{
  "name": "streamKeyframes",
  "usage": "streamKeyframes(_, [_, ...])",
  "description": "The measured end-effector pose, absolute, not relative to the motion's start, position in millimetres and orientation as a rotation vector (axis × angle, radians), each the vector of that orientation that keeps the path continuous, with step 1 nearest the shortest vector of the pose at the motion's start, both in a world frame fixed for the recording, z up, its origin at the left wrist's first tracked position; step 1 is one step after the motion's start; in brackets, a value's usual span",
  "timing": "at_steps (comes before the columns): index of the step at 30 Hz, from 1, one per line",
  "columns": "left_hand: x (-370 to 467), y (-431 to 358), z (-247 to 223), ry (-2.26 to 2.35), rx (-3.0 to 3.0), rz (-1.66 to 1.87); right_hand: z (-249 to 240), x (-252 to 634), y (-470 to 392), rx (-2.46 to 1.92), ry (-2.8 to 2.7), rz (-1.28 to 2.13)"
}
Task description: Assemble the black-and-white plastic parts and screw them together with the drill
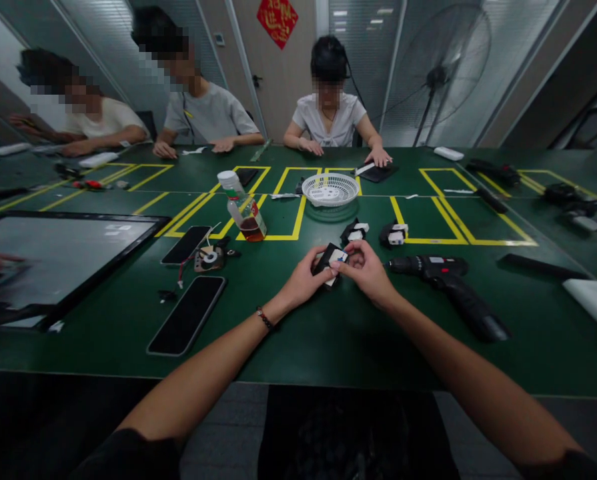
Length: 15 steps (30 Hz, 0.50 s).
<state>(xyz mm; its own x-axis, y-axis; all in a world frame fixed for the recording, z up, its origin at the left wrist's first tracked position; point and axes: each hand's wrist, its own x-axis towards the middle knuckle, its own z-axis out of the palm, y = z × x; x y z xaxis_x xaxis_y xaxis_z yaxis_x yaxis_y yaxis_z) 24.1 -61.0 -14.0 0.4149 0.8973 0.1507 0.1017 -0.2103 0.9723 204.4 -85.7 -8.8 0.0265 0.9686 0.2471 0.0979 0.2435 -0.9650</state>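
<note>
Between my two hands is a small black and white part (pixel 337 256), lifted a little over the green table (pixel 308 347). My left hand (pixel 305 272) is closed on its left side, and my right hand (pixel 365 270) pinches its right side with thumb and fingers. Just beyond my hands lie two similar black and white parts, one (pixel 355 232) straight ahead and one (pixel 394 233) to the right. A black power drill (pixel 443 273) rests on its side to the right of my right hand, its tip toward that hand.
A white basket (pixel 330 190) and a bottle (pixel 245 210) of dark red liquid stand ahead. Two phones (pixel 188 317) (pixel 187 245) and a small wired device (pixel 209 258) lie left, near a large framed panel (pixel 68 253). Three people sit across the table.
</note>
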Motion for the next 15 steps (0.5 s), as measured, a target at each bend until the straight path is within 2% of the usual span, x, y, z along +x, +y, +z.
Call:
streamKeyframes(7, [25.9, -54.4, -14.9, 0.748, 1.240, 0.862, -2.2, 205.7, -86.6, -1.115, -1.237, 1.000])
streamKeyframes(15, [24.0, -52.7, -23.3, 0.758, 1.179, 0.883, -10.4, 202.6, -84.5, -1.020, -1.232, 1.293])
